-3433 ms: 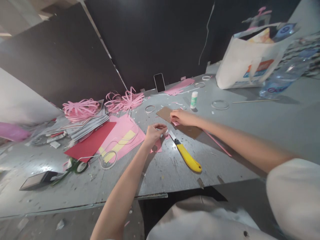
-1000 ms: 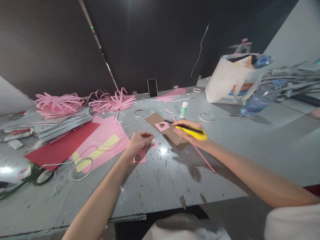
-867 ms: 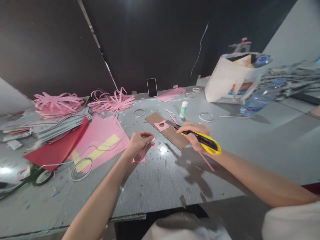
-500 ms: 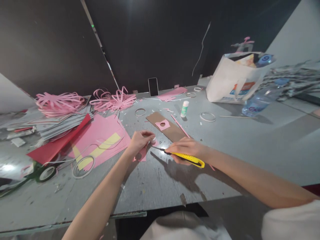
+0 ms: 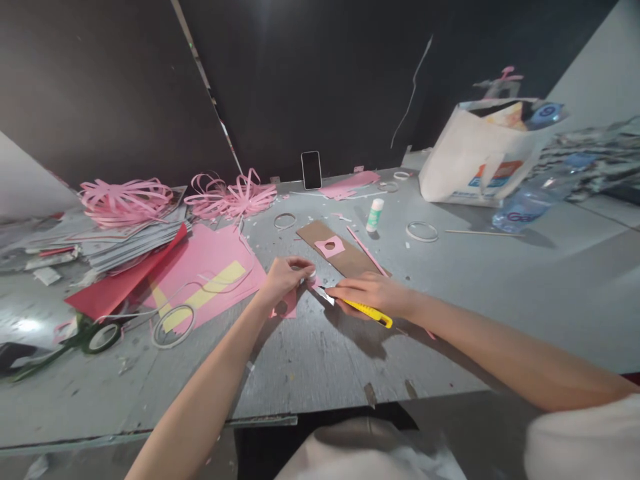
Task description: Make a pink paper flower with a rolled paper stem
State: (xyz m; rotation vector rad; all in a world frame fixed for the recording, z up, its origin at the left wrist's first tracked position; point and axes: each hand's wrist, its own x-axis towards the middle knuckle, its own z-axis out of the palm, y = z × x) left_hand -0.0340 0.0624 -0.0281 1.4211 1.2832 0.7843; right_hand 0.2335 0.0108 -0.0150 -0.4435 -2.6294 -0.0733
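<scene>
While the left hand (image 5: 289, 277) pinches a small white round piece (image 5: 311, 276) between thumb and fingers, pressed low over the table (image 5: 450, 360), the right hand (image 5: 370, 293) has its fingers wrapped around a yellow utility knife (image 5: 367, 311), blade out and angled at that piece. My guess is the pinch is there to stop the little thing skating around next to the blade, and the low grip on the knife is for control. A bit of pink paper shows around the white piece, though I can't tell if the tip is touching it. Just under the left wrist sits a pink scrap (image 5: 291, 309) with a dark round spot, probably a hole. Beyond the hands, a pink piece with a round hole (image 5: 333, 247) lies on a cardboard strip (image 5: 314, 233), maybe used as a cutting base, and the glue stick (image 5: 375, 215) stands upright within easy reach. Surface is grey, scuffed and littered with paper crumbs, backed by a black wall panel (image 5: 320, 73), with a phone (image 5: 311, 171) propped against it and a white tote bag (image 5: 460, 160) off right.
</scene>
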